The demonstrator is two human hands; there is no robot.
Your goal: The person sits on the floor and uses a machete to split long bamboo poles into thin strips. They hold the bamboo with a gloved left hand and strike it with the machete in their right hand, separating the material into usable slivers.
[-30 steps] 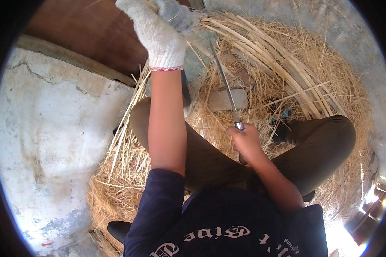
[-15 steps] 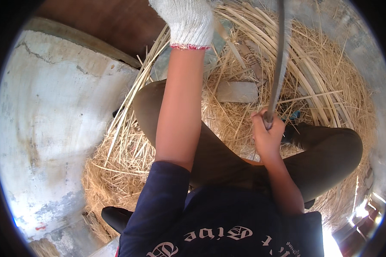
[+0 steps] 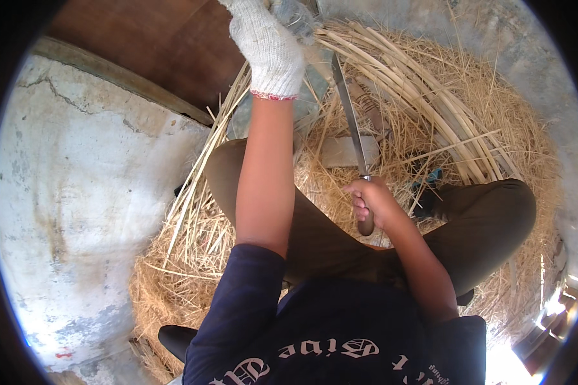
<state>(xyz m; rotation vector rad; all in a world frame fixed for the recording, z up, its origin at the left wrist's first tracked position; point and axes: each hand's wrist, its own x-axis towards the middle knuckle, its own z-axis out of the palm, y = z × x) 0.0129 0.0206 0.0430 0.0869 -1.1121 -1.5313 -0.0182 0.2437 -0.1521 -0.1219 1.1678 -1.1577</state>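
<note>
My right hand [image 3: 380, 200] is closed round the brown handle of a long knife [image 3: 350, 119]. Its narrow blade points forward and slightly left, over a pale flat block [image 3: 340, 153]. My left hand, in a white knitted glove [image 3: 275, 64], reaches far forward at the top of the picture. Its fingers run toward the upper edge, so what they hold, if anything, does not show. Beside that glove is a greyish, fuzzy thing [image 3: 295, 18] that I cannot make out. A bundle of long split strips, bamboo-like [image 3: 424, 90], curves from near there toward my right knee.
Straw-like shavings [image 3: 481, 70] lie all round my crossed legs [image 3: 475, 224]. More thin strips [image 3: 196, 218] lean by my left knee. A cracked pale wall [image 3: 96, 192] stands at the left, with a brown panel [image 3: 148, 45] beyond it.
The knife blade has swung down and to the left, away from its raised position. My right hand has shifted slightly left. The gloved left hand shows lower in the picture.
</note>
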